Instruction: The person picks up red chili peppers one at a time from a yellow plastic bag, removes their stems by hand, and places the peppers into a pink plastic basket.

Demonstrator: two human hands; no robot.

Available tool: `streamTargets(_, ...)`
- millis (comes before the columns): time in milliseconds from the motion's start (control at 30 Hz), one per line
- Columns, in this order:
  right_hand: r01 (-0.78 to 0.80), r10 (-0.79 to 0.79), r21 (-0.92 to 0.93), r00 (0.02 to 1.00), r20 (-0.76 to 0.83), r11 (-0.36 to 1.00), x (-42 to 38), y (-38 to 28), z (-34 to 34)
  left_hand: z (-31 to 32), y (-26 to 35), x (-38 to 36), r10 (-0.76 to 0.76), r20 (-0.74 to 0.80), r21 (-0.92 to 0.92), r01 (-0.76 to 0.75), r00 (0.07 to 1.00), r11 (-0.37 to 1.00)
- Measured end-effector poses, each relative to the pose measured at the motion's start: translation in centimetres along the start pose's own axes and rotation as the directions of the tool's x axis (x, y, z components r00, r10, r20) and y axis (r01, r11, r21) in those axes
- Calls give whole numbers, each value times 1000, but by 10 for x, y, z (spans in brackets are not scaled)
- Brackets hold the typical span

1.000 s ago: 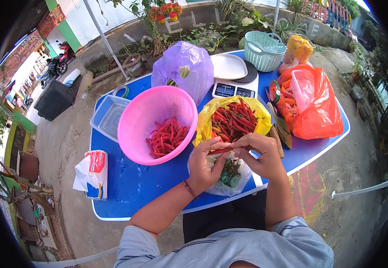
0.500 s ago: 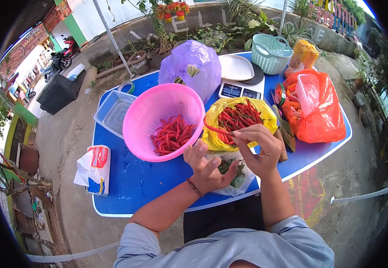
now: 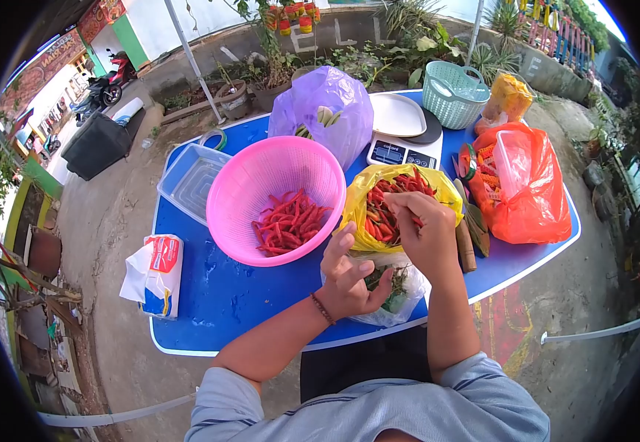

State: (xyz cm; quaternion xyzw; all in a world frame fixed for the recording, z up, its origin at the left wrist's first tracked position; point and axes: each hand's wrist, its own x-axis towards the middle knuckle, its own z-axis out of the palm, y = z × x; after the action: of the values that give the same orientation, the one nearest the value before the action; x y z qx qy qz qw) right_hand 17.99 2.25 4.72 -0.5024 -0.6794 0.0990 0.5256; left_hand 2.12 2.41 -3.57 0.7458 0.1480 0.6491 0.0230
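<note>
My right hand (image 3: pixel 429 234) is over the front of the yellow plastic bag (image 3: pixel 449 193) of red chilies (image 3: pixel 380 221). Its thumb and fingertips are pinched together; whatever they hold, if anything, is hidden. Just left of it, my left hand (image 3: pixel 353 274) is open, with thumb and fingers apart and nothing visible between them. It hovers in front of a clear plastic bag (image 3: pixel 412 289) of green stems, near the rim of a pink perforated basin (image 3: pixel 239 199). More red chilies (image 3: pixel 290 221) lie inside that basin, without visible stems.
Behind the bags stand a kitchen scale (image 3: pixel 407 151), a purple bag (image 3: pixel 334 110) and a mint basket (image 3: pixel 445 96). A red bag (image 3: pixel 537 199) sits at the right. Leftward are a clear container (image 3: pixel 187 173) and a tissue pack (image 3: pixel 161 272) on the blue table (image 3: pixel 224 309).
My right hand has moved back over the yellow bag, and the red chili it held no longer shows in its fingers. My left hand has shifted slightly right, with its fingers spread wider.
</note>
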Motion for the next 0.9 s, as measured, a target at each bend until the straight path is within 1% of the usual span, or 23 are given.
streamTargets(33, -52, 52, -7, 998, 18, 999, -3, 3, -2, 1, 0, -1, -24, 8, -23, 24, 1000, 999)
streamTargets(67, -70, 70, -3, 997, 26, 998, -6, 4, -2, 1, 0, -2, -47, 19, -47, 48, 999, 998)
streamTargets(167, -45, 55, -83, 991, 120, 996, -11, 9, -1, 4, -5, -5, -104, 39, -133, 108, 994, 985)
streamTargets(200, 0, 12, -104, 994, 113, 995, -15, 16, 4, 5, -8, -6, -121, 45, -162, 126, 992, 979)
streamTargets(300, 29, -10, -185, 994, 104, 982, -20, 26, 12, 3, -11, -3, -164, 145, -197, 191, 976, 962)
streamTargets(400, -28, 39, -145, 997, 73, 989, -21, 25, 12, -1, -10, -3, -205, 238, -122, 238, 949, 963)
streamTargets(500, -13, 19, -150, 999, 37, 989, -22, 28, 11, -2, -9, 1, -196, 277, -95, 230, 941, 969)
streamTargets(600, 28, -22, -218, 999, 34, 976, -24, 32, 13, -5, -4, 6, -210, 307, -2, 222, 928, 975)
streamTargets(700, 20, 4, -355, 998, 65, 935, -24, 26, 17, -6, -3, 8, -232, 316, 16, 239, 920, 971)
streamTargets(800, 4, 37, -454, 996, 83, 891, -23, 19, 22, -6, -4, 7, -237, 309, 18, 243, 921, 970)
streamTargets(900, -29, 63, -422, 996, 67, 906, -23, 22, 21, -6, -5, 6, -261, 305, -26, 282, 916, 959)
